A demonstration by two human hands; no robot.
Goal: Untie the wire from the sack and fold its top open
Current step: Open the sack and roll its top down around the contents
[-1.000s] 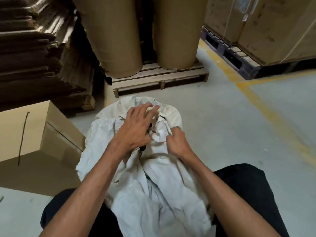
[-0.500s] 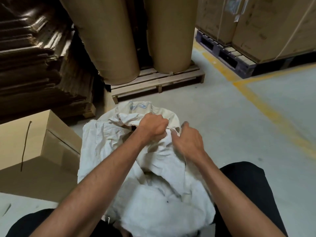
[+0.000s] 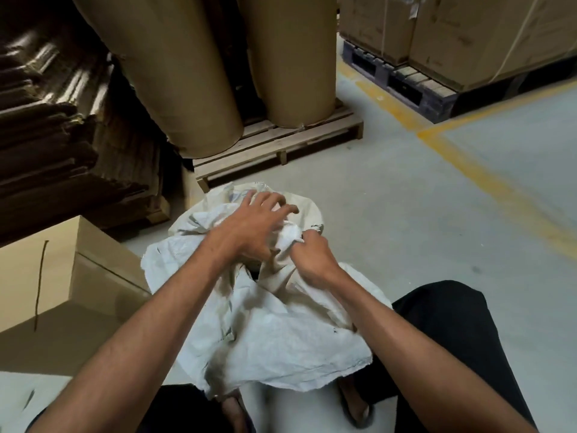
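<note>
1. Two brown paper rolls (image 3: pixel 175 73) stand on a wooden pallet (image 3: pixel 281 145) on the grey floor (image 3: pixel 406 214), beyond the sack.
2. A cardboard box (image 3: pixel 46 270) sits on the floor left of the sack.
3. The white woven sack (image 3: pixel 265 332) stands on the floor between the person's knees, its crumpled top bunched under both hands.
4. Both forearms reach forward and inward over the sack.
5. The left hand (image 3: pixel 249 229) lies over the bunched top, fingers spread and slightly bent, touching the cloth.
6. The right hand (image 3: pixel 312 257) is a closed fist gripping a gather of sack cloth.
7. The wire cannot be made out.
</note>
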